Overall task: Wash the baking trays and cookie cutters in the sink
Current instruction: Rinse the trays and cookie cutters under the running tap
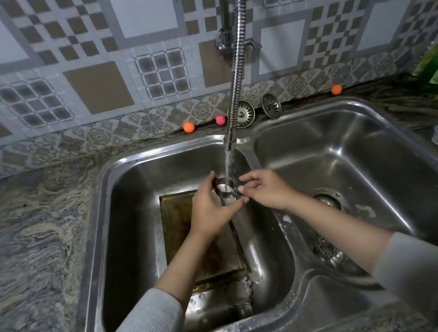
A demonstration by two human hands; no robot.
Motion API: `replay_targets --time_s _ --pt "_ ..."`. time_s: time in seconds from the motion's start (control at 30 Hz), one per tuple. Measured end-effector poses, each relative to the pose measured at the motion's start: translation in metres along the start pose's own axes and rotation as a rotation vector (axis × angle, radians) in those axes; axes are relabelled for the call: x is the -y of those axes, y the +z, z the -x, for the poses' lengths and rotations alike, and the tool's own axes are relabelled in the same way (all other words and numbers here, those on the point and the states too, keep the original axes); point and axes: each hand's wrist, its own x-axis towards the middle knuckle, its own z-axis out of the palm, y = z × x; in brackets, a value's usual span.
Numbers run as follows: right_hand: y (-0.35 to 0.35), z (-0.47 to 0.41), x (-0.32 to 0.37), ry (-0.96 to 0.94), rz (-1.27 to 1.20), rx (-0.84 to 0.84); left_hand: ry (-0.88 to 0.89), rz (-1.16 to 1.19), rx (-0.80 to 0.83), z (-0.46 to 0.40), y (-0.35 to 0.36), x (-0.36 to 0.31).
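1. Steel everywhere here: the double sink (248,145) is taking running water from the flexible faucet hose (236,61), and the stream is falling straight into a round cookie cutter (225,187).
2. The left hand (210,209) is gripping that cookie cutter, fingers curled round its far and near sides, holding it up over the left basin.
3. The right hand (263,190) is sitting just to the right of the left hand, its fingertips pinching the cutter's right edge.
4. Directly below both hands, a stained baking tray (181,225) is lying flat on the bottom of the left basin.
5. Below and to the right of the right hand, a scalloped cookie cutter (327,249) is resting in the right basin, near the drain (328,202).
6. Beyond the hands, two sink strainers (256,108) are leaning against the tiled wall on the table (27,230), with small coloured balls (189,127) beside them.
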Motion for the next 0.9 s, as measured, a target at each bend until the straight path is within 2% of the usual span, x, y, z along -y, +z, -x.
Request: replay_targets --time_s 0.17,0.33,0.6,0.77,0.9 --pt "0.006 -0.004 0.009 0.157 -0.243 0.143 0.023 -0.026 0.039 -0.018 -0.005 -0.011" --pt "0.000 -0.009 0.005 0.273 -0.592 0.118 0.078 -0.038 0.097 -0.023 0.000 -0.010" --pt "-0.007 -0.011 0.007 0.383 -0.634 0.232 0.107 0.059 -0.036 -0.020 -0.001 -0.010" --pt "0.002 -0.012 0.007 0.416 -0.722 0.236 0.140 0.068 -0.007 -0.020 -0.010 -0.005" --pt "0.007 -0.014 0.012 0.421 -0.844 0.233 0.086 0.167 0.014 -0.022 -0.014 -0.002"
